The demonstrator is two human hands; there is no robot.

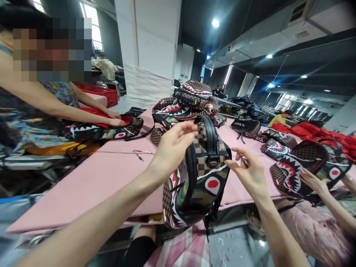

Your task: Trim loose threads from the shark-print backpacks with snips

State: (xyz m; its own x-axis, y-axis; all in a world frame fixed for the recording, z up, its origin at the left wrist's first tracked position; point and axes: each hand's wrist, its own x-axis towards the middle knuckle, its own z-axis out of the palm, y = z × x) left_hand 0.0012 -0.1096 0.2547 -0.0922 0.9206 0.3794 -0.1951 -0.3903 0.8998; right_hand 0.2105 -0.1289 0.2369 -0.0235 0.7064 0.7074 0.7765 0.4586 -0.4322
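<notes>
A backpack (201,168) with brown checks, camouflage, a red-and-white eye and a shark-mouth print stands at the table's front edge. Its black carry handle (211,135) and a metal D-ring (213,161) face me. My left hand (176,142) is at the bag's upper left side, fingers stretched out, holding nothing visible. On the other side, my right hand (250,172) has its thumb and fingertips by the bag's edge near the D-ring. Its fingers are curled, with a small dark thing (244,162) among them that I cannot make out.
The pink table (111,174) bears pens (139,154) and a pile of similar backpacks (191,98). At left, a co-worker's hands (116,121) are in an opened bag (111,129). Another person's hand (314,181) touches a bag (289,172) at right. Red bundles (314,129) lie beyond.
</notes>
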